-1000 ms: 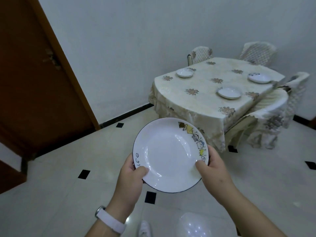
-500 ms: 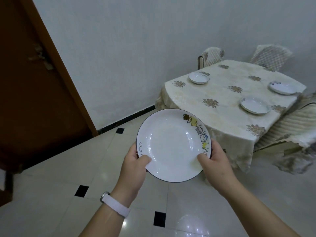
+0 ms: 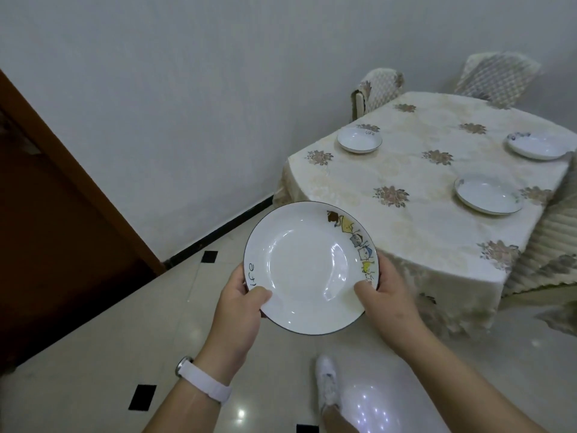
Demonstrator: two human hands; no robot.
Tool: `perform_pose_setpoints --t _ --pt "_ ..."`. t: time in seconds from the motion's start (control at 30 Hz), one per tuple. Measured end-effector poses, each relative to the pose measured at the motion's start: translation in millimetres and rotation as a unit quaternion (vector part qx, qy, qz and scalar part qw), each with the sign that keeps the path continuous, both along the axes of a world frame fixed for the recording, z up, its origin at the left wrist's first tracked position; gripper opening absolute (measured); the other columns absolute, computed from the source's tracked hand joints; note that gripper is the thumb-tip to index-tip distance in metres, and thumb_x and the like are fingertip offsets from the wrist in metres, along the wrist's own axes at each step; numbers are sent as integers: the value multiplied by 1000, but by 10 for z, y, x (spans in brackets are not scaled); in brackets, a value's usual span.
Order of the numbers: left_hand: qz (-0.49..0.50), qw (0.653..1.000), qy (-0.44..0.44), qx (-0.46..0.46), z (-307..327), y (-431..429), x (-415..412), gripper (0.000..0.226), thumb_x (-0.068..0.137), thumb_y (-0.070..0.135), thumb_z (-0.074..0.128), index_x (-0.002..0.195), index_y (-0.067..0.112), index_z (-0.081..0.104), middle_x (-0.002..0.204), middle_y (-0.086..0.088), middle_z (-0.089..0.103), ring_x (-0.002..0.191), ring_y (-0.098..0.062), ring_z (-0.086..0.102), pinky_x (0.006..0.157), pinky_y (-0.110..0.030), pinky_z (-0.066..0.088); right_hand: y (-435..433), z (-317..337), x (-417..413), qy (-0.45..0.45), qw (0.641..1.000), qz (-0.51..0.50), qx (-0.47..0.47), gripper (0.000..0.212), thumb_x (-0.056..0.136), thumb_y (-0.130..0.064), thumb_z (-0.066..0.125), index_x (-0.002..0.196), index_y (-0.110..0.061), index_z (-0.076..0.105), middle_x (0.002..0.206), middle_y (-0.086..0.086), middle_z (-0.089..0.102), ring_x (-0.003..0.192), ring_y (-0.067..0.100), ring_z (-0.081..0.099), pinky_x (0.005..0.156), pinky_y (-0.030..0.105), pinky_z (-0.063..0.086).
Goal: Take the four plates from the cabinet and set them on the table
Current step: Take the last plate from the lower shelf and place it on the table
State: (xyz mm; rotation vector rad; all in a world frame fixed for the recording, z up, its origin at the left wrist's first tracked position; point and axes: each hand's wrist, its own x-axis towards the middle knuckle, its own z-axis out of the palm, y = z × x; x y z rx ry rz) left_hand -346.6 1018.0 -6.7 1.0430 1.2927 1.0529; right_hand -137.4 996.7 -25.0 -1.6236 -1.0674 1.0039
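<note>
I hold a white plate [image 3: 309, 267] with a dark rim and cartoon figures on its right edge, level, in front of me above the floor. My left hand [image 3: 240, 310] grips its lower left edge and my right hand [image 3: 385, 303] grips its lower right edge. The table [image 3: 418, 232], under a cream flowered cloth, stands ahead to the right. Three white plates rest on it: one at the far left corner [image 3: 359, 139], one near the right side [image 3: 487, 198], and one at the far right [image 3: 538, 145].
Covered chairs stand behind the table [image 3: 379, 89] [image 3: 496, 75] and at its right side [image 3: 549, 245]. A brown wooden door [image 3: 53, 232] fills the left. The floor is glossy tile with small black squares [image 3: 209, 256]. My white shoe [image 3: 326, 381] shows below the plate.
I have walked closer to the table, which now looks larger and nearer. The plate stays held in both hands with the same grip.
</note>
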Motion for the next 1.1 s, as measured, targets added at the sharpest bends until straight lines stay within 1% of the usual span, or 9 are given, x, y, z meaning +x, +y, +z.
perform_pose_setpoints --t 0.17,0.4,0.53,0.63,0.7,0.83,0.9,1.0,1.1 --pt "15 1000 26 -8 -26 1000 221 48 85 -13 44 111 22 65 96 6 75 84 -11 68 63 -22 51 1038 -18 213 14 1000 10 -3 40 83 -4 49 105 -37 55 90 -17 66 81 -2 60 65 20 45" --pt "54 998 41 10 227 2144 514 46 84 -13 46 106 23 65 89 10 75 80 -9 69 59 -18 52 2327 129 507 21 998 56 2 42 84 -8 49 118 -33 52 100 -15 65 91 5 61 73 27 48" --pt "78 996 40 11 294 2596 459 45 85 -11 47 110 21 65 100 1 75 88 -17 69 69 -29 54 2835 171 471 28 997 72 14 41 84 -8 49 111 -39 52 101 -16 65 93 4 60 76 30 49" --pt "84 996 40 14 299 2895 404 45 84 -12 46 112 18 65 101 -2 74 87 -19 68 66 -29 52 3137 163 441 21 996 83 13 42 84 -9 50 114 -38 51 102 -14 65 94 9 61 81 36 52" --pt "86 996 31 12 281 3096 404 45 84 -14 45 109 18 65 98 -1 75 82 -16 67 63 -26 52 3347 138 422 24 996 82 14 41 84 -8 50 110 -40 52 100 -13 65 92 12 62 79 37 54" --pt "80 997 18 4 191 3518 315 44 84 -14 45 107 18 66 97 -1 75 81 -14 68 65 -27 52 3767 123 305 64 995 74 6 42 84 -1 47 101 -39 54 91 -14 66 83 10 62 60 24 54" --pt "74 997 18 1 146 3777 224 45 84 -13 45 106 20 66 97 1 75 80 -13 67 66 -28 51 4001 97 224 58 996 69 -10 40 83 -6 49 103 -40 54 91 -13 67 83 14 64 60 31 57" --pt "62 998 21 -1 79 4244 62 44 84 -12 45 102 22 66 91 6 75 74 -11 66 61 -25 50 4428 85 65 18 998 58 -19 42 72 -23 49 109 -42 53 97 -15 67 91 16 65 78 48 57" --pt "51 999 6 -1 56 4817 -146 43 84 -11 45 101 22 66 88 7 74 75 -13 66 60 -26 51 4940 102 -168 0 999 39 -12 42 69 -25 48 108 -40 53 102 -13 65 94 15 63 81 50 55"
